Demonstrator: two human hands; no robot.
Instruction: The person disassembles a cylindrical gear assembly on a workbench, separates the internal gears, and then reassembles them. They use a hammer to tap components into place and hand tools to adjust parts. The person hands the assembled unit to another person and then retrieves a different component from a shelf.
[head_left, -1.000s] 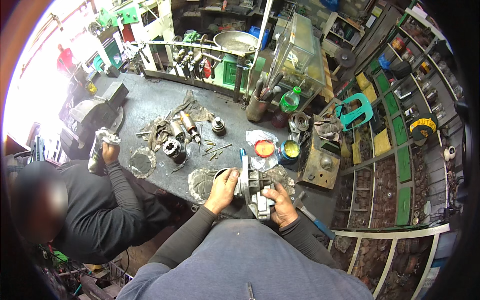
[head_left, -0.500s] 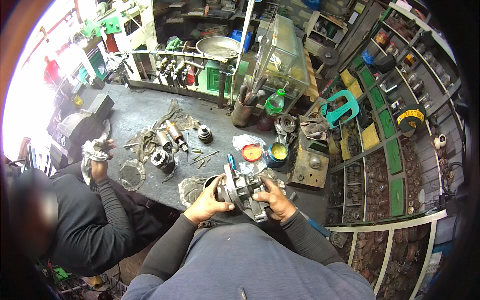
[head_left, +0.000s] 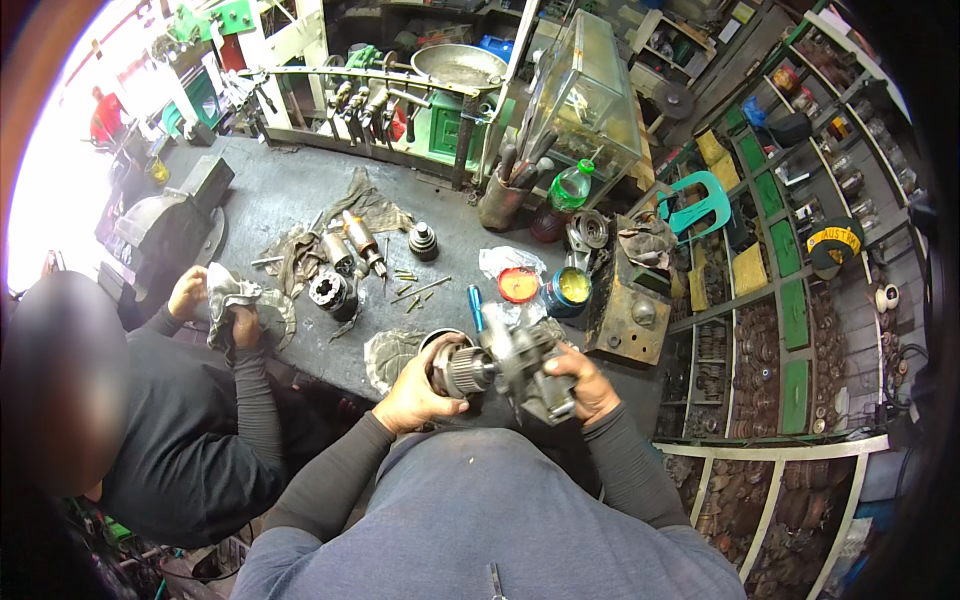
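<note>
My left hand (head_left: 412, 397) grips a ridged metal gear part (head_left: 466, 372), with my thumb along its near side. A short shaft shows between it and a grey cast metal housing (head_left: 537, 372). My right hand (head_left: 590, 386) is closed on the right side of that housing, which is smeared by motion. I cannot tell whether the shaft still sits inside the housing. Just behind my left hand shows a round, pale rim (head_left: 440, 336). A blue-handled tool (head_left: 475, 306) lies on the dark workbench (head_left: 290, 190) beyond the housing. A grimy cloth (head_left: 390, 360) lies left of my left hand.
A red tub (head_left: 500, 287) and a blue can (head_left: 566, 304), both with yellow grease, stand beyond the housing. Motor parts (head_left: 330, 292) and thin rods (head_left: 420, 291) lie mid-bench. At left, a co-worker's hands hold a rag (head_left: 230, 300). A rusty metal block (head_left: 630, 315) stands right.
The housing and the gear part have drawn apart, the housing shifting right and tilting with my right hand. The co-worker now has both hands at the rag, lower than before. The view has shifted slightly.
</note>
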